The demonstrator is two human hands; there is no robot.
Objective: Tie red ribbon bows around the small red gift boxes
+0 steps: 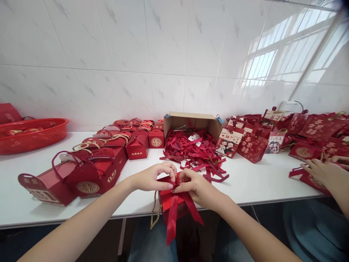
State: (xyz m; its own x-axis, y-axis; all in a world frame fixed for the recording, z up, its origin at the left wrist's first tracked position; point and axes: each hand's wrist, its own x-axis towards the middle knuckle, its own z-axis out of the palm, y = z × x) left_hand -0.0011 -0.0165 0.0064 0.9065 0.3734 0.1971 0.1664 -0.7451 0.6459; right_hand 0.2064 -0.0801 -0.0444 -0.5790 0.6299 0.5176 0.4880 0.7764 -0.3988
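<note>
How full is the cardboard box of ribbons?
Partly full: red ribbons heap inside the cardboard box, bare cardboard showing above, and spill out onto the white table.

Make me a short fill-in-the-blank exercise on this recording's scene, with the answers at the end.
1. The left hand and right hand pinch a ribbon above a small box whose colour is ____.
2. Loose ribbons spill out of a larger container made of brown ____.
3. A red basin sits at the picture's far ____.
4. The tiled wall behind the table is mainly ____ in colour.

Missing words: red; cardboard; left; white.
</note>
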